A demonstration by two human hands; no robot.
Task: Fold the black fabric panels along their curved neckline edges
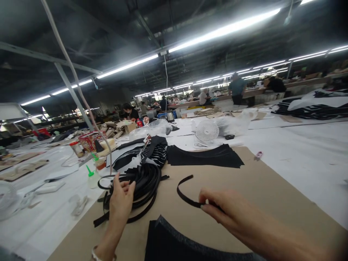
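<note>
My right hand (225,208) pinches one end of a short black strip (182,194) between thumb and fingers. The strip curves up and to the left over the tan board. My left hand (122,194) is at the near left side of a coiled bundle of black strips (148,185). Its thumb and fingers are apart; whether they touch the bundle I cannot tell. Close to me lies a curved black piece (174,241) with a rough grey band along its edge. Beyond my hands rests a stack of black curved pieces (203,156).
A tan board (261,188) covers the white table (307,152). Left stand glue bottles with green tips (92,177) and a red-lidded jar (77,148). A white fan (207,131) and a small pink item (259,155) are farther back. People work in the background.
</note>
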